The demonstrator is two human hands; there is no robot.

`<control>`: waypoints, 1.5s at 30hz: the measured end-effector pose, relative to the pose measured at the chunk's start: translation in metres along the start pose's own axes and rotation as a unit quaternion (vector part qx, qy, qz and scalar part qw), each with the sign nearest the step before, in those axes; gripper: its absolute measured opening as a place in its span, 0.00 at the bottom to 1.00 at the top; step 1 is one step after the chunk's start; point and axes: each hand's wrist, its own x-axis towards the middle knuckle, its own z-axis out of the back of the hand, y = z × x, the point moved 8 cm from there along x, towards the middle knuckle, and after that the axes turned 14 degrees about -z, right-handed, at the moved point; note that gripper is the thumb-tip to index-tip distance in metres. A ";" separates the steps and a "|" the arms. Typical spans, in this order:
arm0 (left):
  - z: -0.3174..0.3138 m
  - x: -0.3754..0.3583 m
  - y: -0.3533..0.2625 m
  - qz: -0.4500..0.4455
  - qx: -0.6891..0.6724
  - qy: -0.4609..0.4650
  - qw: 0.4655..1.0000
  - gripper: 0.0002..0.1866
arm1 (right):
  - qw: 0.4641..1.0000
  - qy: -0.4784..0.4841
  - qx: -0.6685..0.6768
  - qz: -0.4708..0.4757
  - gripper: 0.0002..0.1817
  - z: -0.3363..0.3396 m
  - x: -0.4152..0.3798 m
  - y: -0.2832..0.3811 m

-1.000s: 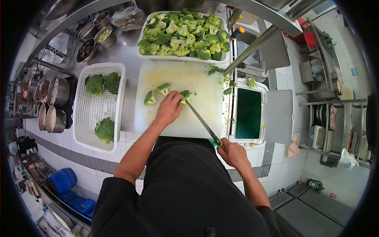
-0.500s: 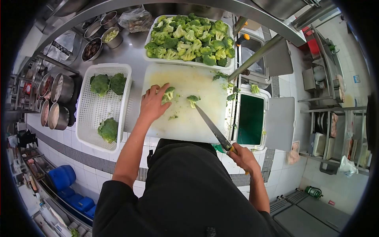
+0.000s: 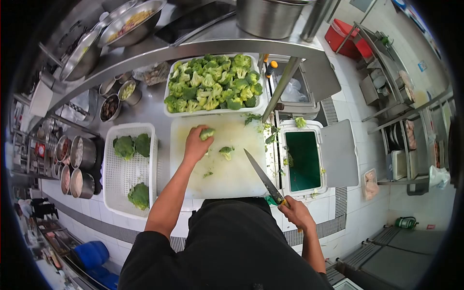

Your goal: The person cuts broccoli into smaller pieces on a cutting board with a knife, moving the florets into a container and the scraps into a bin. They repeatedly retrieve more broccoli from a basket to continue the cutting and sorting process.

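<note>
Far L of frame, white basket (image 3: 118, 181) w/ 3 broccoli heads (image 3: 124, 147), prob. kept there for easy L reach. Ctr: my L hand (image 3: 196, 146) is part-closed, fingers curled round a broccoli piece (image 3: 207, 134) over the board (image 3: 241, 181), prob. to keep it clear of the knife (image 3: 263, 179). Full tray (image 3: 212, 113) is just above; loose floret (image 3: 225, 152) on the board, nr. the knife tip. R hand (image 3: 296, 212), lower R of ctr, is closed round the knife handle. Post (image 3: 286, 87), upper R, might block R-side access; open bin (image 3: 304, 166) just R.
</note>
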 end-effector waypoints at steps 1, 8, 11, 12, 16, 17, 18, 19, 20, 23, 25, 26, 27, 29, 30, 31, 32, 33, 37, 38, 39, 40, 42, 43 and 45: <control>0.003 0.021 -0.015 -0.045 -0.031 -0.017 0.998 0.24 | 1.000 -0.002 0.010 -0.014 0.22 0.000 0.000 -0.005; 0.014 0.227 -0.104 -0.133 0.021 -0.034 0.990 0.27 | 0.997 -0.055 0.054 0.010 0.19 -0.003 0.003 -0.031; -0.012 0.291 -0.091 -0.115 0.107 0.000 0.988 0.29 | 0.995 -0.022 0.090 -0.042 0.23 -0.004 -0.003 -0.039; -0.025 0.303 -0.088 -0.101 0.136 0.065 0.983 0.29 | 0.994 -0.022 0.097 -0.043 0.23 -0.006 -0.003 -0.042; -0.034 0.313 -0.081 -0.114 0.194 0.085 0.971 0.29 | 0.993 -0.023 0.106 -0.055 0.23 -0.006 -0.001 -0.054; -0.025 0.310 -0.084 -0.145 0.234 0.011 0.961 0.29 | 0.993 -0.025 0.106 -0.055 0.23 -0.006 0.000 -0.056; -0.010 0.288 -0.106 -0.155 0.228 -0.039 0.960 0.28 | 0.992 -0.023 0.108 -0.053 0.23 -0.006 0.001 -0.058; 0.007 0.253 -0.135 -0.165 0.221 -0.091 0.957 0.26 | 0.991 -0.022 0.118 -0.057 0.23 -0.005 0.003 -0.059; 0.003 0.217 -0.142 -0.143 0.137 -0.036 0.980 0.24 | 0.990 -0.021 0.127 -0.061 0.23 -0.004 0.006 -0.061; -0.053 0.085 -0.093 -0.197 0.048 0.123 0.971 0.28 | 0.990 -0.021 0.123 -0.061 0.24 0.002 0.018 -0.060; -0.071 0.001 -0.087 -0.150 0.117 0.262 0.946 0.27 | 0.992 -0.021 0.116 -0.049 0.24 0.008 0.024 -0.054; -0.079 -0.026 -0.071 -0.154 0.130 0.265 0.943 0.25 | 0.993 -0.022 0.109 -0.040 0.24 0.011 0.026 -0.050; -0.079 -0.035 -0.066 -0.148 0.131 0.260 0.945 0.25 | 0.994 -0.020 0.103 -0.037 0.24 0.014 0.028 -0.046; -0.078 -0.050 -0.042 -0.050 0.051 0.243 0.967 0.22 | 0.996 -0.011 0.084 -0.022 0.24 0.019 0.032 -0.036; -0.071 -0.040 -0.046 -0.052 0.034 0.192 0.979 0.20 | 0.997 -0.010 0.074 -0.016 0.24 0.022 0.033 -0.030; -0.058 -0.022 -0.054 -0.066 0.026 0.133 0.989 0.21 | 0.998 -0.018 0.057 -0.011 0.24 0.026 0.034 -0.024; -0.045 0.000 -0.061 -0.081 0.017 0.075 0.994 0.22 | 0.999 -0.026 0.040 -0.007 0.24 0.029 0.035 -0.020; -0.025 0.027 -0.078 -0.117 0.024 0.015 0.993 0.23 | 0.999 -0.025 0.035 -0.004 0.24 0.028 0.037 -0.019; 0.030 0.145 -0.115 -0.183 0.072 -0.100 0.975 0.25 | 0.999 -0.026 0.008 0.032 0.24 0.029 0.041 -0.008; 0.035 0.167 -0.117 -0.203 0.092 -0.124 0.967 0.25 | 0.999 -0.028 -0.006 0.031 0.24 0.028 0.040 -0.005; 0.031 0.184 -0.115 -0.202 0.091 -0.123 0.967 0.25 | 0.999 -0.026 -0.007 0.031 0.24 0.024 0.040 -0.004; 0.028 0.195 -0.116 -0.208 0.121 -0.160 0.957 0.24 | 0.998 -0.044 -0.005 0.043 0.25 0.021 0.041 -0.004; 0.020 0.186 -0.130 -0.221 0.080 -0.210 0.949 0.21 | 0.996 -0.052 -0.017 0.068 0.25 0.012 0.047 0.003; 0.014 0.166 -0.146 -0.225 0.010 -0.223 0.948 0.19 | 0.997 -0.046 0.021 0.050 0.25 0.007 0.051 0.001; -0.006 0.114 -0.163 -0.203 -0.078 -0.188 0.958 0.14 | 0.994 -0.051 0.088 0.038 0.24 -0.012 0.066 -0.009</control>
